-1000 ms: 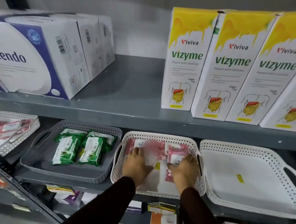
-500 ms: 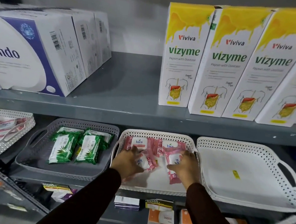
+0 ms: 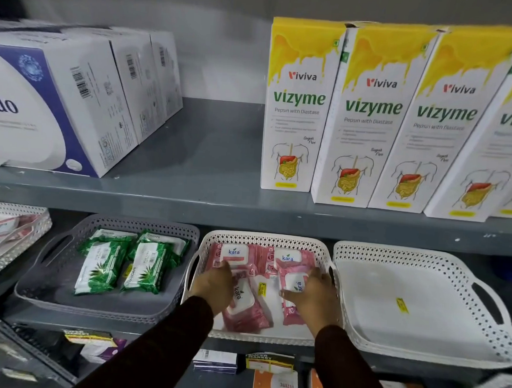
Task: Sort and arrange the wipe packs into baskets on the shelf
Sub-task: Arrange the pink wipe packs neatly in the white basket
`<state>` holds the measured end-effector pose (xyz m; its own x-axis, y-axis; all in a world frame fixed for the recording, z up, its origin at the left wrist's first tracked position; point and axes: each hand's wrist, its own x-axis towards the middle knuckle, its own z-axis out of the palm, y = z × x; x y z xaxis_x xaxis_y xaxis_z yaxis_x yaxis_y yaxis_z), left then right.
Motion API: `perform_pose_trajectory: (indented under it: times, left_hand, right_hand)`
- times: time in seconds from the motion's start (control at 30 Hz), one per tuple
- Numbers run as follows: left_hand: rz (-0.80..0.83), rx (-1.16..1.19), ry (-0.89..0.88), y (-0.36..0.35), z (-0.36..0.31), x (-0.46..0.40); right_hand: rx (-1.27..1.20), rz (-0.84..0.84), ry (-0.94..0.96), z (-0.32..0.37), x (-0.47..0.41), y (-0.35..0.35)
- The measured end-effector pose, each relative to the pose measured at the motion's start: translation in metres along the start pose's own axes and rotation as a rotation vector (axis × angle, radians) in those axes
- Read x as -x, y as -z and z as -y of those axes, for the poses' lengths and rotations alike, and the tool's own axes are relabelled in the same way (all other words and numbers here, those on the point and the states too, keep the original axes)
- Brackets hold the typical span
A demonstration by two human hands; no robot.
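Observation:
Several pink Kara wipe packs lie in the white perforated middle basket [image 3: 263, 241] on the lower shelf. Two packs sit at its back, one on the left [image 3: 234, 254] and one on the right [image 3: 288, 256]. My left hand [image 3: 215, 285] rests on a pink pack [image 3: 245, 306] lying lengthwise at the front. My right hand [image 3: 310, 293] grips another pink pack [image 3: 295, 284] by its right side. Both sleeves are dark.
A grey basket [image 3: 61, 271] to the left holds green wipe packs [image 3: 101, 266]. An empty white basket [image 3: 423, 302] stands to the right. A further white basket [image 3: 12, 231] with pink packs is at far left. Boxes [image 3: 297, 105] fill the upper shelf.
Both hands have drawn back toward the basket's front. The pink packs now lie spread apart, two at the back and two under my hands.

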<state>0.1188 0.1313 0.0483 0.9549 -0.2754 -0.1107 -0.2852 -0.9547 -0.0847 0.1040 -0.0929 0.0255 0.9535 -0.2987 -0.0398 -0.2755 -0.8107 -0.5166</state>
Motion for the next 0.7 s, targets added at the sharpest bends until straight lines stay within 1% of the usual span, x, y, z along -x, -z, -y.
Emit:
perform_pose_trajectory:
  times: [0.03, 0.07, 0.1, 0.13, 0.17, 0.27, 0.33, 0.43, 0.5, 0.57, 0.6, 0.63, 0.7]
  left_hand:
    - [-0.042, 0.046, -0.083, -0.002, 0.006, -0.002]
    - [-0.02, 0.061, -0.213, -0.006, 0.012, -0.006]
    - [0.04, 0.104, -0.286, -0.005, 0.014, -0.004]
    - [0.12, 0.147, -0.322, -0.002, 0.013, -0.001]
    - [0.164, 0.141, -0.327, 0.001, 0.01, 0.003]
    - [0.102, 0.02, -0.269, -0.007, 0.008, 0.002]
    - [0.127, -0.066, -0.152, -0.015, 0.011, -0.002]
    - [0.079, -0.004, -0.121, -0.022, 0.012, 0.006]
    - [-0.007, 0.026, -0.113, -0.023, 0.013, 0.011]
    - [0.004, 0.03, -0.13, -0.022, 0.013, 0.013]
    - [-0.017, 0.038, -0.153, -0.024, 0.016, 0.012]
    - [-0.038, 0.061, -0.163, -0.029, 0.019, 0.008]
    - [-0.044, 0.065, -0.197, -0.042, 0.025, -0.002]
  right_hand:
    - [-0.014, 0.018, 0.009, -0.002, -0.002, 0.001]
    - [-0.022, 0.039, 0.007, -0.003, -0.003, 0.002]
    - [-0.028, 0.05, 0.007, -0.005, -0.004, 0.002]
    - [-0.036, 0.061, 0.0, -0.008, -0.004, 0.002]
    - [-0.054, 0.062, 0.006, -0.011, -0.005, 0.0]
    - [-0.109, 0.053, 0.012, -0.02, -0.004, -0.005]
    - [-0.132, 0.045, -0.005, -0.019, -0.001, -0.001]
    - [-0.216, 0.027, -0.065, -0.013, 0.006, 0.002]
    - [-0.299, 0.005, -0.135, -0.007, 0.014, 0.001]
    - [-0.409, 0.003, -0.212, -0.003, 0.015, -0.002]
    - [-0.419, 0.023, -0.238, -0.001, 0.015, -0.001]
    - [-0.364, 0.041, -0.221, -0.001, 0.014, 0.001]
    - [-0.108, 0.058, -0.041, -0.002, 0.011, 0.014]
